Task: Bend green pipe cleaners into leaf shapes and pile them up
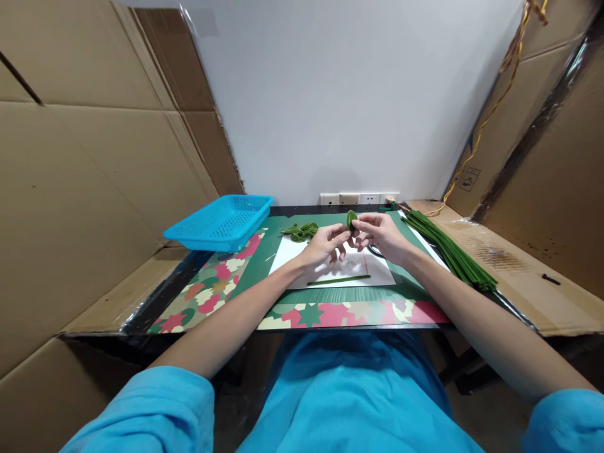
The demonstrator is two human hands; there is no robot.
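Between my fingertips, above a white sheet of paper [292, 255], is a small oval leaf shape of bent green pipe cleaner [352, 218]. My left hand [328, 244] pinches its lower end, and my right hand [381, 234] grips its right side with thumb and forefinger. One straight green pipe cleaner [338, 280] lies on the paper's near part. Behind my left hand sits a small pile of bent green pipe cleaner shapes [301, 231]. A dark curved loop [375, 250], perhaps a scissors handle, shows partly under my right hand.
A blue plastic basket [221, 220] stands at the back left. On the right lies a thick bundle of long green pipe cleaners [448, 248]. Cardboard walls [94, 157] flank the table, and wall sockets [359, 199] sit behind it. A yellow twisted wire [488, 119] hangs at the right.
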